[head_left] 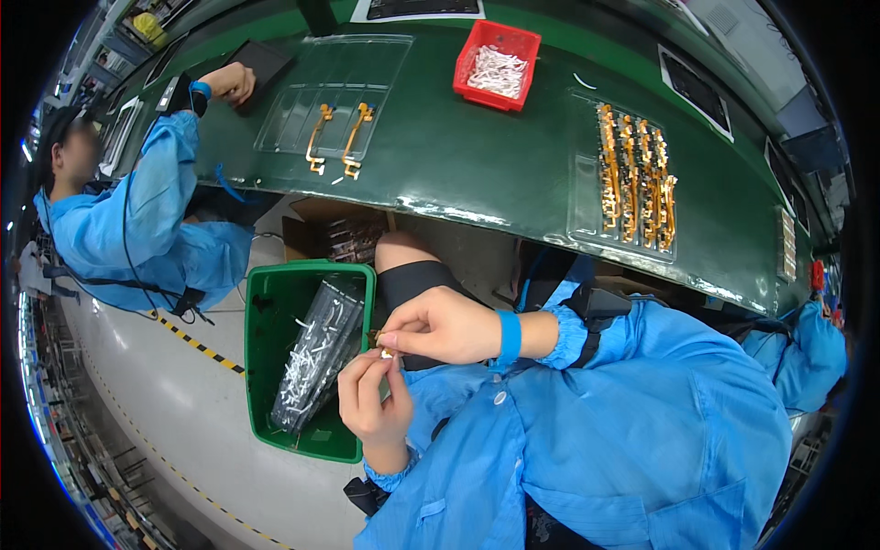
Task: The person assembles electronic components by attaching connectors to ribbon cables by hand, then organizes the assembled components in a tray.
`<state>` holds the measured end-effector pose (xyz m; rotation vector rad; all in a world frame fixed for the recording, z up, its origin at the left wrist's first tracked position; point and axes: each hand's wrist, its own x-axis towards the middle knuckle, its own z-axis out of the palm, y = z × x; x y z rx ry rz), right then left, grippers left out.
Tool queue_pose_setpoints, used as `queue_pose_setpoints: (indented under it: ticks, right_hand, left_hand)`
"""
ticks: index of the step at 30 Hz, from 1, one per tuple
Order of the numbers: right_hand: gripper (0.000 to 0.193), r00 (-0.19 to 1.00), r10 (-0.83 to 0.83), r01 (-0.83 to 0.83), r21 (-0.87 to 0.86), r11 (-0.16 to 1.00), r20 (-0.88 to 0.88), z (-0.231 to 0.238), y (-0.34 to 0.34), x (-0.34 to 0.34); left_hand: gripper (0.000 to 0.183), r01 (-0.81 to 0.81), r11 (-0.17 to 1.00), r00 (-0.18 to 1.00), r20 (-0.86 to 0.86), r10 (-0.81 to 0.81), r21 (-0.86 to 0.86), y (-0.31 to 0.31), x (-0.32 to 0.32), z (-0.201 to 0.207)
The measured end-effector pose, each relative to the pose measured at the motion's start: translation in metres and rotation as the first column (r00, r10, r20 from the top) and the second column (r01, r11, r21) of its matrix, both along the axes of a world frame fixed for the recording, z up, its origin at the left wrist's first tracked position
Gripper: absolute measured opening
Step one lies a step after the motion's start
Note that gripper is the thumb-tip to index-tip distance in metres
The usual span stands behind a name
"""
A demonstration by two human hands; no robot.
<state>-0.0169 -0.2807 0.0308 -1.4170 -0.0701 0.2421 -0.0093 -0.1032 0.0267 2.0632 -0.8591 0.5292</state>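
Observation:
In front of my lap, beside the green bin, my two hands meet fingertip to fingertip. My right hand (446, 327), with a blue wristband (509, 337), pinches a small gold-coloured flex cable (374, 338) between thumb and fingers. Just below it, my left hand (374, 401) is closed in a pinch at the same piece, where a small white bit (387, 354) shows. Fingers cover most of the cable. The green bin (258, 362) holds dark plastic trays (316, 353) strewn with white strips.
On the green bench (440, 174) lie a clear tray (293, 105) with two flex cables (353, 140), a red box (466, 89) of white strips, and a tray full of flex cables (632, 179). A co-worker (151, 202) sits at the left. Below stands a cardboard box (301, 240).

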Motion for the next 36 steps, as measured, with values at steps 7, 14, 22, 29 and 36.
queue_pose_setpoints:
  ticks: [7,14,22,29,36]
  right_hand:
    - [0.022,0.996,-0.004,0.02,-0.197,0.98,0.084,0.006,-0.01,-0.004]
    - [0.02,0.978,-0.052,0.089,-0.179,0.98,0.202,0.005,-0.012,-0.004]
    - [0.02,0.971,0.026,0.031,-0.23,0.973,0.237,0.01,-0.02,-0.004]
    - [0.021,0.983,0.018,0.006,-0.131,0.991,0.181,0.007,-0.02,-0.004]
    - [0.024,0.994,0.019,-0.015,-0.034,0.999,0.109,0.015,-0.016,0.0]
  left_hand:
    - [0.016,0.026,1.0,0.995,-0.097,-0.027,-0.007,-0.009,0.001,0.002]
    - [0.011,0.01,1.0,0.986,-0.165,-0.009,0.002,-0.009,0.0,0.003]
    - [0.005,-0.012,0.962,0.761,-0.626,-0.169,-0.274,-0.002,-0.002,-0.007]
    - [0.01,-0.567,0.775,0.713,-0.637,0.292,-0.28,0.045,0.007,-0.038]
    - [0.018,-0.603,0.797,0.654,-0.592,0.47,-0.035,0.105,0.002,-0.071]
